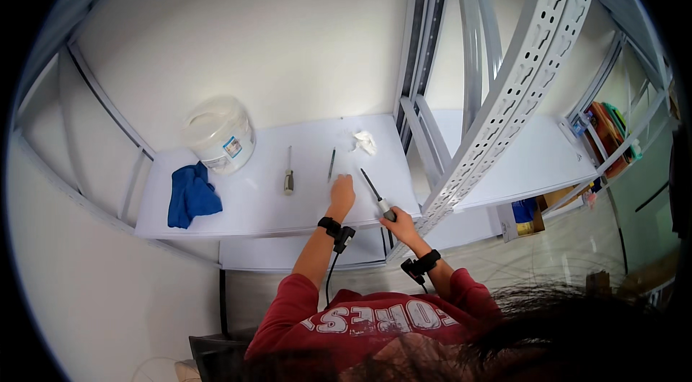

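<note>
My right hand (401, 225) is wrapped round the grey handle of a screwdriver (388, 210), whose dark shaft points up and to the left over the shelf board. My left hand (342, 194) rests low over the white shelf (267, 212), its fingers curled together. Whatever lies between those fingertips is hidden. Just beyond them is a thin, dark, rod-like tool (331, 164); I cannot tell whether the fingers touch it. Farther left, a second screwdriver (289, 181) with a pale handle lies with its shaft pointing away from me.
A white plastic bucket (220, 133) stands at the back left, with a blue cloth (192, 196) in front of it. Crumpled white tissue (365, 142) lies at the back right. A perforated metal upright (497, 104) rises beside my right hand; another shelf (519, 158) extends beyond it.
</note>
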The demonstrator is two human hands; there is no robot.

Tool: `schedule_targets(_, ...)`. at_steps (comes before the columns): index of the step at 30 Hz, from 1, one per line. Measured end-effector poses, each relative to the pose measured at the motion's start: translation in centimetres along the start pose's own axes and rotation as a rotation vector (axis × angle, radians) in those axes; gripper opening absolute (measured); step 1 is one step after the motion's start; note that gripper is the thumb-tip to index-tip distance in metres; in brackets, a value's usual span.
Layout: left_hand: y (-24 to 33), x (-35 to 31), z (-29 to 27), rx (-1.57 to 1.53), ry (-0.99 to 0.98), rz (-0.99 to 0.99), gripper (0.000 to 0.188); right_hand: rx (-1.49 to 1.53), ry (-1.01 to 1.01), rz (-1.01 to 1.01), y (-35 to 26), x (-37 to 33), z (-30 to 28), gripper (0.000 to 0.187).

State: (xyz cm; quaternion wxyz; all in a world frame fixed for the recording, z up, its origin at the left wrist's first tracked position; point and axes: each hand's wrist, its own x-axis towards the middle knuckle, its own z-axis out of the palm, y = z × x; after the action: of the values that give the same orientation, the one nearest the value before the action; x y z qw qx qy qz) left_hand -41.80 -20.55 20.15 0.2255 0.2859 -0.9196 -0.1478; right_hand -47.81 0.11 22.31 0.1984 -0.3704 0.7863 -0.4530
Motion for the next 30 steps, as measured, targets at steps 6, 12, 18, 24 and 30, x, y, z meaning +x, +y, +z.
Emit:
schedule_targets(6,2.2,-2.3,-3.2,-0.185,0.106,-0.065,0.004,-0.068,-0.119,-0.039,-1.6,-0.8,-0.7,0.033)
schedule_targets(12,3.4,-8.5,-7.2,-0.317,0.429,-0.278,0.006,-0.068,-0.269,-0.24,-2.7,-3.7,-0.2,0.033)
schedule_targets(18,4.6,-18.4,-9.2,-0.379,0.637,-0.506,0.007,0.003,-0.519,-0.341,-0.9,-9.5,0.3,0.034)
schedule_targets(24,9.4,-28.1,-12.9,-0.52,0.824,-0.741,0.011,0.082,-0.782,-0.471,0.2,-14.6,0.7,0.033)
schedule_targets(30,10.3,-37.2,-15.0,-0.429,0.944,-0.859,0.011,0.103,-0.995,-0.534,-2.7,-19.7,2.1,0.03)
